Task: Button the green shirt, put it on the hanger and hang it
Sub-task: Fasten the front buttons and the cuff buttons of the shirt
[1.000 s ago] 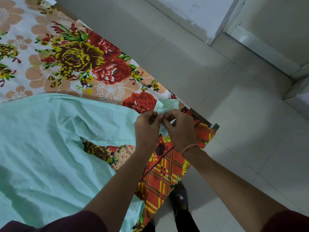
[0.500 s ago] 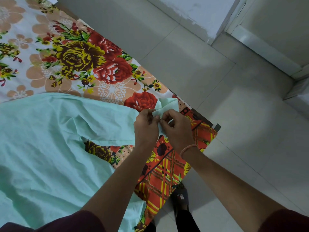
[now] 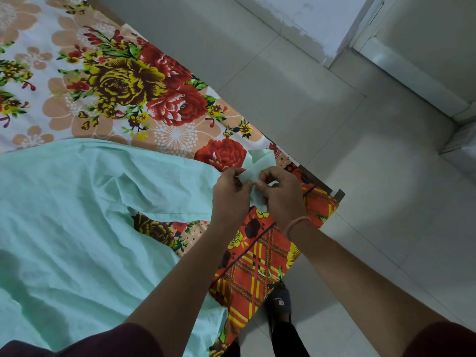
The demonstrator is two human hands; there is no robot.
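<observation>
Little has shifted in the last second: both hands stay at the end of the sleeve, and a bit more pale fabric now shows between the fingertips. The green shirt (image 3: 77, 228) lies spread and creased on the bed, filling the lower left of the view. Its sleeve (image 3: 167, 189) reaches right, toward the bed's corner. The left hand (image 3: 230, 194) and the right hand (image 3: 282, 194) sit knuckle to knuckle, each pinching the cuff (image 3: 260, 161) between thumb and curled fingers. A flap of the cuff stands up just beyond them. A pinkish thread band (image 3: 296, 224) circles the right wrist.

Under the shirt is a floral bedsheet (image 3: 128, 86) with red and yellow roses. Its orange checked border (image 3: 257, 266) hangs over the bed's edge. A dark bit of bed frame (image 3: 338, 195) pokes out at the corner. Beyond it lies a pale tiled floor (image 3: 360, 176), with a scuffed white wall (image 3: 309, 16) and a door frame (image 3: 412, 73) at the top right.

No button or buttonhole can be made out; the fingers cover that spot. The shirt's body runs off the left and bottom edges. A dark slipper (image 3: 279, 302) shows on the floor below the forearms, and maroon sleeves (image 3: 103, 341) are cut off at the bottom edge.
</observation>
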